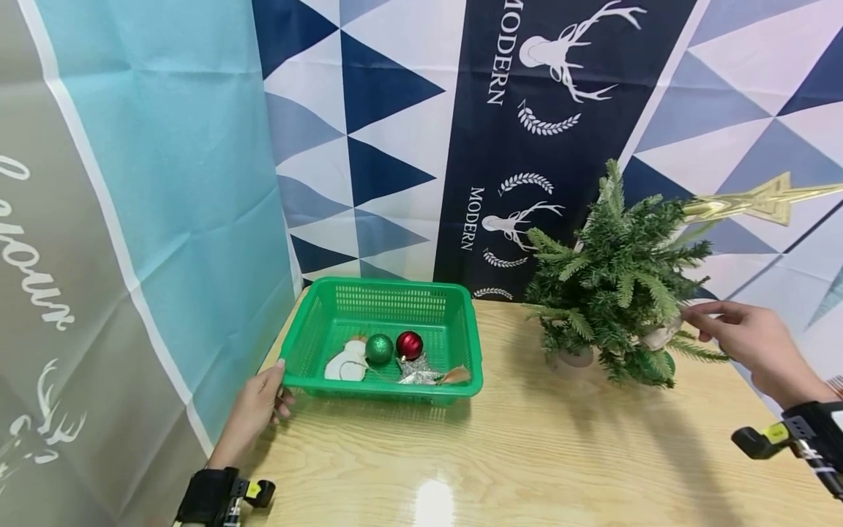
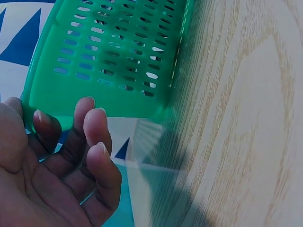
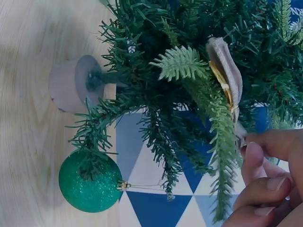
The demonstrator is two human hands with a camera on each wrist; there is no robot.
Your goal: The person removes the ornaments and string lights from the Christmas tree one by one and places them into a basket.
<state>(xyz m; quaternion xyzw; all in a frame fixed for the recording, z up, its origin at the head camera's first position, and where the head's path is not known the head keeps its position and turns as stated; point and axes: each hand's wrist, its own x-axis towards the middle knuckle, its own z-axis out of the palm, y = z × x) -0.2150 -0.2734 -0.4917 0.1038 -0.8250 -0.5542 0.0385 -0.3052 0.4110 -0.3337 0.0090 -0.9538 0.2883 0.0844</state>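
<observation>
My left hand (image 1: 263, 395) grips the front left corner of a green plastic basket (image 1: 382, 390), thumb at the rim and fingers curled beside the wall. Inside lie a white snowman-shaped ornament (image 1: 347, 364), a glittery green ball (image 1: 378, 349), a red ball (image 1: 410, 345) and a silver star (image 1: 416, 370). On the right, my right hand (image 1: 751, 340) pinches the end of a flat greyish fabric ornament (image 3: 230, 71) with a yellow edge, among the branches of a small artificial Christmas tree (image 1: 619, 285). Another glittery green ball (image 3: 90, 182) hangs low on the tree by a thin loop.
The tree stands in a pale round base (image 3: 71, 85) on a light wooden table (image 1: 527, 454). A shiny gold star topper (image 1: 773, 201) juts rightward from the tree. Patterned cloth (image 1: 395, 146) hangs behind and at the left side. A small brown item (image 1: 456, 375) lies in the basket.
</observation>
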